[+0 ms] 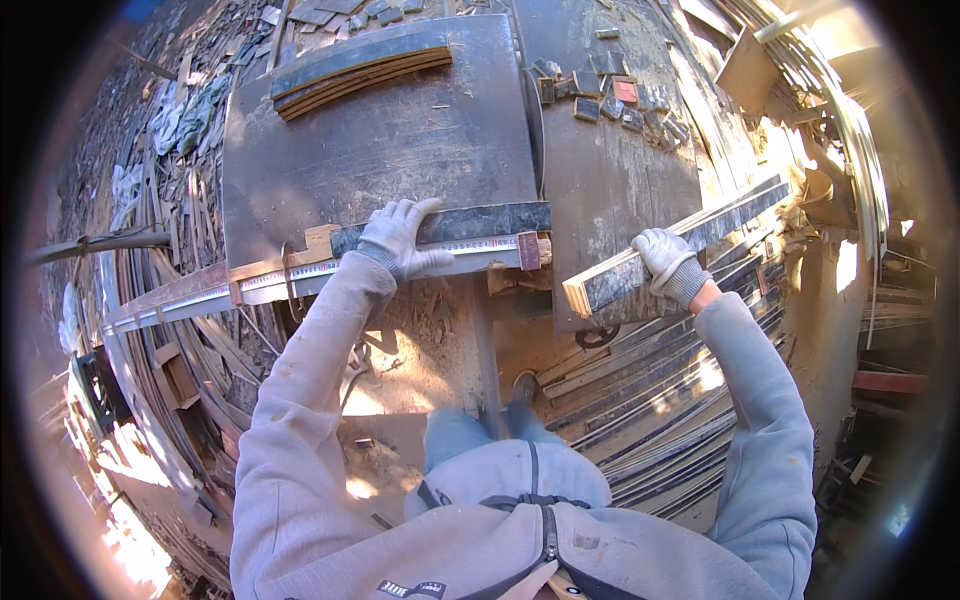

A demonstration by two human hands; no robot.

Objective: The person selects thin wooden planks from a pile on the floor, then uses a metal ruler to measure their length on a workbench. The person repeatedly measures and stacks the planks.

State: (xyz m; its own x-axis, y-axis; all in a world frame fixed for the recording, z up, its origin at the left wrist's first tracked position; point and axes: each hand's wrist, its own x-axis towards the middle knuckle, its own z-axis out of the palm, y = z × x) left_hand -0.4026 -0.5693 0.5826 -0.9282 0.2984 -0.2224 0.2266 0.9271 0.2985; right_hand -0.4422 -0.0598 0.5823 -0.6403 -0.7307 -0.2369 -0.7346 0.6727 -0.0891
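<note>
My left hand, in a pale work glove, lies with its fingers spread on a dark-faced plywood strip. That strip runs along the near edge of the worktable, beside a long ruler-marked rail. At the strip's left end sits a small light wood block. My right hand, gloved too, is closed over a bundle of plywood strips. The bundle slants up to the right across the right-hand table panel, its near end at the panel's front; its underside is hidden.
A stack of plywood strips rests at the table's far side. Several small dark offcuts lie scattered on the right panel. Long thin strips are piled below on the right. Scrap wood heaps up on the left.
</note>
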